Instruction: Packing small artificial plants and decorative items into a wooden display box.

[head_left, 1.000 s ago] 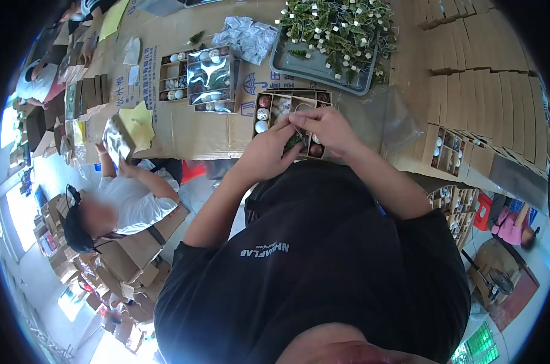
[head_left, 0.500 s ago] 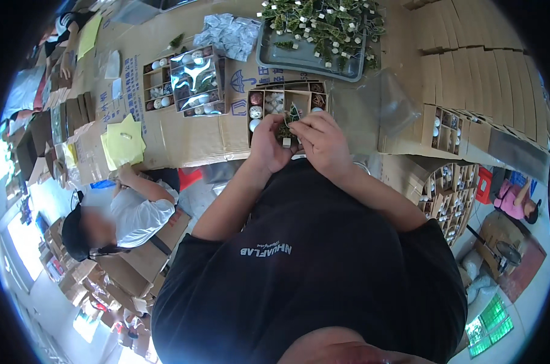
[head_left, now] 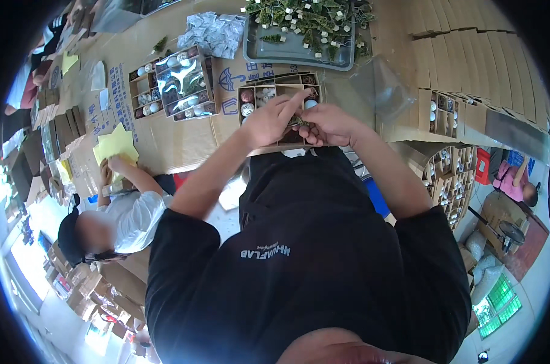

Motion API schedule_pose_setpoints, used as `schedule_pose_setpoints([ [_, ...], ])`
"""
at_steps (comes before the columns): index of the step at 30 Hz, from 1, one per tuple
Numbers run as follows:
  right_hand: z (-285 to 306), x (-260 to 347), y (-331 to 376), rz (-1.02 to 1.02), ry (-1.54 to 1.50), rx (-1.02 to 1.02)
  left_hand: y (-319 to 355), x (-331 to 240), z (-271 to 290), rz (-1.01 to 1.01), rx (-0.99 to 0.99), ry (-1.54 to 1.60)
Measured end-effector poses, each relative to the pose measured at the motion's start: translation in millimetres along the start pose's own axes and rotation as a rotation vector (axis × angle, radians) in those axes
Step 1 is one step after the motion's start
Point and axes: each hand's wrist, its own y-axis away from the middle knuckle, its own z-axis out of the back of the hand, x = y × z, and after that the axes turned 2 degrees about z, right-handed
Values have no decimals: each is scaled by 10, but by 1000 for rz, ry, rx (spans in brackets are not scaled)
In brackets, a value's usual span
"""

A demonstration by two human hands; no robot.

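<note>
My left hand (head_left: pixel 266 125) is over the near part of a divided cardboard box (head_left: pixel 243 124), index finger stretched toward its far right corner. My right hand (head_left: pixel 331 123) has its fingers curled around a small green artificial Christmas tree (head_left: pixel 297 121), which shows only in part between the two hands. The left hand lies right beside the tree; whether it touches it is hidden. In the box's compartments are red and white balls (head_left: pixel 246 109), whitish ornaments (head_left: pixel 266 94) and brown ornaments at the far right. My hands cover the near compartments.
Beyond the box stands a grey tray (head_left: pixel 299 56) heaped with small trees. Left of it lie crumpled silvery packets (head_left: pixel 211 35) and filled ornament boxes (head_left: pixel 186 85), one clear-lidded. Stacked cardboard boxes (head_left: pixel 475 76) rise at right. A person (head_left: pixel 126 215) handles yellow sheets (head_left: pixel 115 145) at left.
My left hand has turned over with its index finger reaching across the box. My right hand has dropped lower, fingers curling under the tree. The view has shifted slightly.
</note>
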Motion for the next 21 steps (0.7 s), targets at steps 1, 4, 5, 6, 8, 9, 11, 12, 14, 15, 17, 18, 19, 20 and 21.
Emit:
schedule_pose_setpoints([
  [1,-12,-27,-10,2,2,-1,-42,82,17,-2,-2,-1],
  [4,-14,-161,-42,-2,-118,123,-175,104,120,-440,181,-295],
  [5,-19,-211,-49,1,-124,118,-197,140,114,-446,184,-291],
  [6,-57,-241,-39,33,-194,100,-247,207,118,-528,168,-297],
  [8,-70,-320,-114,67,-268,81,-299,315,99,-614,154,-300],
  [9,-74,-384,-172,100,-344,68,-325,336,74,-627,198,-323],
  [11,-80,-470,-300,135,-425,54,-340,387,58,-643,247,-343],
  [12,-131,-471,-386,194,-476,-82,-363,386,102,-581,203,-325],
  [14,-58,-499,-620,272,-579,-231,-370,390,222,-426,250,-255],
  [15,-47,-472,-735,277,-585,-234,-329,405,265,-433,255,-254],
  [17,-72,-432,-897,205,-580,-321,-257,444,295,-383,350,-282],
  [18,-88,-440,-931,215,-568,-317,-226,481,299,-364,463,-260],
  [19,-88,-440,-956,219,-572,-316,-211,503,274,-368,467,-262],
  [20,-86,-440,-976,204,-619,-327,-197,522,244,-354,493,-264],
  [21,-94,-426,-981,190,-665,-338,-192,539,219,-340,518,-266],
])
